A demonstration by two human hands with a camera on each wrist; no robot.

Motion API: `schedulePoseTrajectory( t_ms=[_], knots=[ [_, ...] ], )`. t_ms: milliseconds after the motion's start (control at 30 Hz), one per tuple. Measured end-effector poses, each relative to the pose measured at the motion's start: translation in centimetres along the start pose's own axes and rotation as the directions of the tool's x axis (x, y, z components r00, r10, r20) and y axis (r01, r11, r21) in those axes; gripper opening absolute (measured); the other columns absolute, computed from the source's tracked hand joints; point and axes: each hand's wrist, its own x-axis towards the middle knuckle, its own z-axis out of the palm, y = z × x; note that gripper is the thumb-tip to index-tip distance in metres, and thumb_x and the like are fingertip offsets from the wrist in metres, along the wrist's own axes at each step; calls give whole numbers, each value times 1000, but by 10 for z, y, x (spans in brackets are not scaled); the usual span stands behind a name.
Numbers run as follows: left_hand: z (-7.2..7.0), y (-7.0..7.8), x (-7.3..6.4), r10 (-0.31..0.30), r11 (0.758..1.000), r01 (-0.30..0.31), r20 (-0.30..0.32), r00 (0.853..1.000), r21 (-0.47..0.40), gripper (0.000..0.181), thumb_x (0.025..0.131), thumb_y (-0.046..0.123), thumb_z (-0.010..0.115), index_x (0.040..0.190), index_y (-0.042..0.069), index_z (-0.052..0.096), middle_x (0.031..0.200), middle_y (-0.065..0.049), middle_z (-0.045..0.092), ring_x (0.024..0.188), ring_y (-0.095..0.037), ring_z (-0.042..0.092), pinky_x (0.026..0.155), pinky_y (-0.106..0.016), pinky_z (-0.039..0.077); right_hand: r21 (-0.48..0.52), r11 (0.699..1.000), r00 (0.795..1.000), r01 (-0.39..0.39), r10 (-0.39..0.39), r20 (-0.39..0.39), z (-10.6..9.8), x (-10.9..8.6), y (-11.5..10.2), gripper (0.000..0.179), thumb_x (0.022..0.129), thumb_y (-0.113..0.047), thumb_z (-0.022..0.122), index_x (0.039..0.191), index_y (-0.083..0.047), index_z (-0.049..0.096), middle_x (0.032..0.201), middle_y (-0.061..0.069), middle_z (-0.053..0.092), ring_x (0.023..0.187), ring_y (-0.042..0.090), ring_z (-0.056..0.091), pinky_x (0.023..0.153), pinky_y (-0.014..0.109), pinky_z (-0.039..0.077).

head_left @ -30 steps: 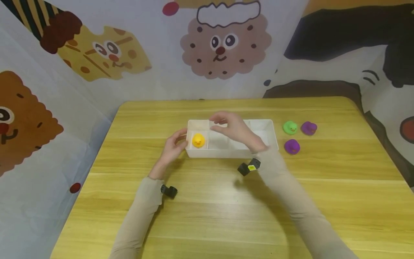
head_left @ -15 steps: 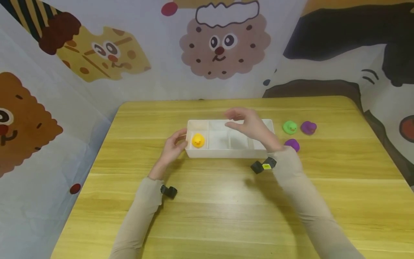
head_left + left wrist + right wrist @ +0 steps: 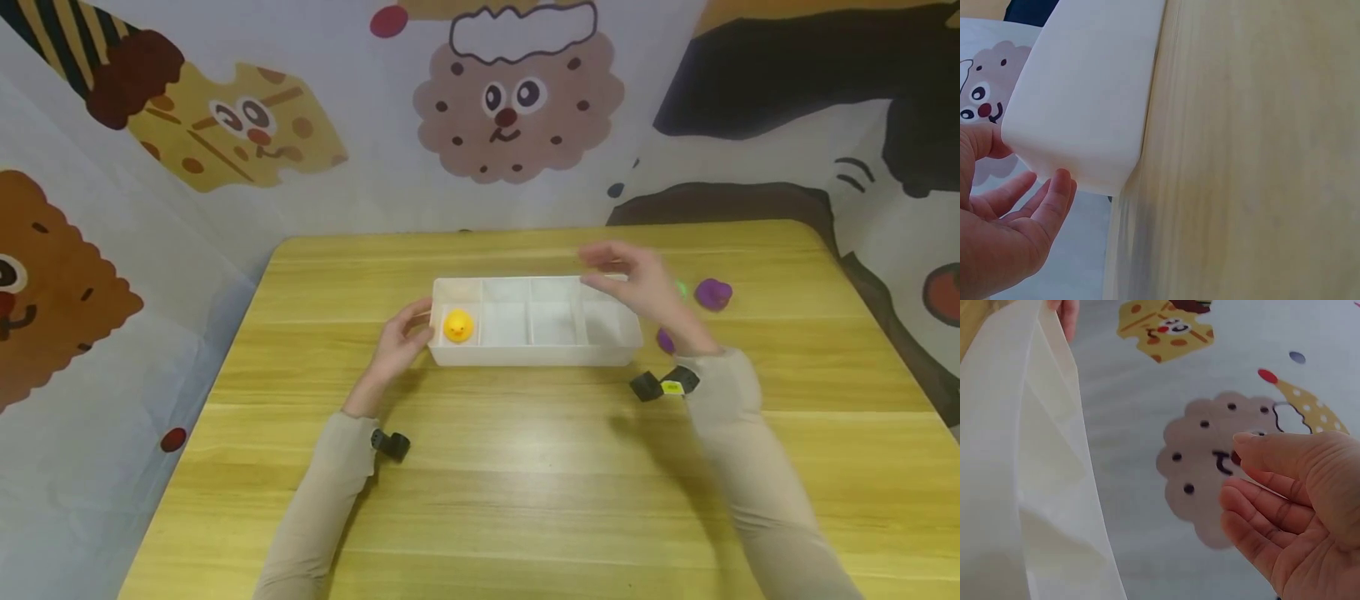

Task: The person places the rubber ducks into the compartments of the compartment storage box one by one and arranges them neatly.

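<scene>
Head view: white box (image 3: pixel 525 357) lies flat on the wooden table (image 3: pixel 480 483), long axis running left to right, roughly parallel to the far table edge, its four compartments in a row. Yellow duck (image 3: pixel 458 326) sits upright in the leftmost compartment, beak pointing to the near side, toward the person. Left hand (image 3: pixel 401 340) is at the box's left end; left wrist view shows the thumb at the rim and lightly bent fingers against the end wall, a loose brace rather than a full grasp. Left forearm slants up and inward from lower left. Right hand (image 3: pixel 637 279) is raised by the far right corner of the box, fingers pointing left and softly curved. Right wrist view: hand apart from the box, modest gap between thumb and fingers, patterned backdrop (image 3: pixel 1141 456) visible through it. Right forearm slants up and left from lower right. Purple duck (image 3: pixel 713 294) rests right of the box, heading unclear. Green toy (image 3: pixel 682 288) and second purple toy (image 3: pixel 665 341) are largely hidden behind the right hand and wrist.
</scene>
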Motion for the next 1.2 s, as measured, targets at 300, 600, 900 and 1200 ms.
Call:
schedulePoseTrajectory(
  t_ms=[300, 600, 900, 1200],
  knots=[
    [-1, 8, -2, -28, 1000, 28, 28, 999, -3, 48, 92, -3, 51, 138, -5, 39, 142, -20, 39, 125, -35, 42, 96, -45, 46, -36, 996, 995, -79, 76, -68, -27, -18, 15, 32, 83, -3, 69, 114, 3, 62, 112, 17, 64, 96, 11, 60, 86, 22, 50],
    [0, 31, -11, -22, 1000, 22, 42, 999, 5, 47, 91, -6, 50, 136, -11, 36, 141, -26, 37, 125, -40, 40, 96, -46, 46, -14, 987, 979, -158, 155, -131, -47, -40, 37, 35, 82, -2, 70, 115, 6, 60, 104, -6, 66, 91, 1, 58, 79, 10, 47],
    [-1, 31, -11, -22, 1000, 22, 45, 999, 0, 47, 91, -6, 50, 136, -10, 37, 141, -25, 38, 125, -38, 41, 95, -44, 47, -17, 962, 953, -274, 269, -141, -58, -61, 53, 37, 84, -8, 70, 118, 3, 59, 102, -13, 64, 90, -2, 58, 78, 8, 45],
    [-2, 6, -2, -21, 1000, 22, 44, 999, -15, 48, 92, -3, 51, 138, -6, 38, 143, -20, 37, 126, -36, 41, 95, -44, 47, 1, 952, 943, -307, 304, -138, -62, -75, 70, 34, 85, -10, 69, 114, 5, 59, 97, -18, 63, 90, -1, 58, 79, 7, 44]
  ],
)
